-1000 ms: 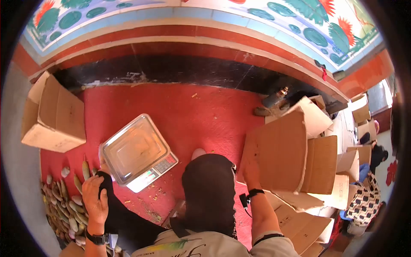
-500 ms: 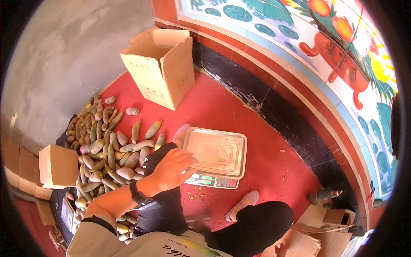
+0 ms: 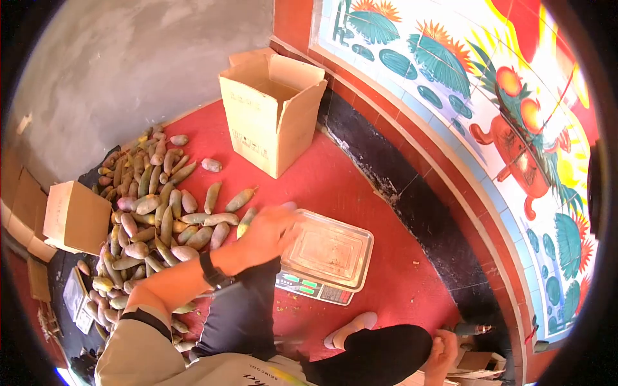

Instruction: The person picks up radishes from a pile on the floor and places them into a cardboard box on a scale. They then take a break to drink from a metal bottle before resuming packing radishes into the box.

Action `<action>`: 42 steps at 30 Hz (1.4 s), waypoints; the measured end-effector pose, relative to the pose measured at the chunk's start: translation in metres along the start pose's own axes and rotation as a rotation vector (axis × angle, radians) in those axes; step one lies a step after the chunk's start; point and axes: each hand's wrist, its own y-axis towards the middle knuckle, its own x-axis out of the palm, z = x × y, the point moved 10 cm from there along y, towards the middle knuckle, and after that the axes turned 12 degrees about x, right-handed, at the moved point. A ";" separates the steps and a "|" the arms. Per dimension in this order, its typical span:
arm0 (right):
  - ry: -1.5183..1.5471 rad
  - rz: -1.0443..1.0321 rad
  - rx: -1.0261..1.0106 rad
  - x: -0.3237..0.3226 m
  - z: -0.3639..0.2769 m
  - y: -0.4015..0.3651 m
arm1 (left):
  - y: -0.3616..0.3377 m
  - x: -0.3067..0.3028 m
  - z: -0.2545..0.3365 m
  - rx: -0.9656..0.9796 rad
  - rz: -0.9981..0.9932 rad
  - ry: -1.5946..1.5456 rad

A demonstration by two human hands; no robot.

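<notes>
My left hand (image 3: 273,231), with a dark band at the wrist, is over my left knee and blurred by motion. Its fingers look loosely bent and unclosed, with nothing visible in them, near the left edge of a metal tray (image 3: 328,249). This shallow rectangular tray sits on a digital scale (image 3: 312,289) with lit green displays. My right hand (image 3: 443,350) is beside my right knee, fingers curled in and nothing visible in them. Left of my left leg lies a heap of elongated greenish-brown and purplish produce (image 3: 145,212), its nearest pieces close to my left hand.
A tall open cardboard box (image 3: 273,119) stands on the red floor covering (image 3: 393,257) beyond the scale. At left, a smaller carton (image 3: 77,219) borders the heap. Flattened cardboard (image 3: 479,363) lies at lower right. A painted tile wall (image 3: 444,71) runs along the right.
My left hand has risen slightly away from the tray's near-left corner. My right hand has come into clear view by the right knee. The camera view has shifted and turned.
</notes>
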 end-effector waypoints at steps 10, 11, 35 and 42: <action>-0.197 -0.166 -0.074 0.038 -0.057 0.012 | 0.050 -0.044 -0.166 -0.204 0.115 0.305; -0.224 -0.157 -0.087 0.040 -0.060 0.014 | 0.053 -0.043 -0.185 -0.210 0.114 0.300; -0.270 -0.233 -0.072 0.072 -0.053 0.047 | 0.074 -0.049 -0.341 -0.266 -0.431 1.133; -0.266 -0.199 -0.077 0.065 -0.057 0.041 | 0.035 -0.041 -0.260 -0.037 -0.430 1.015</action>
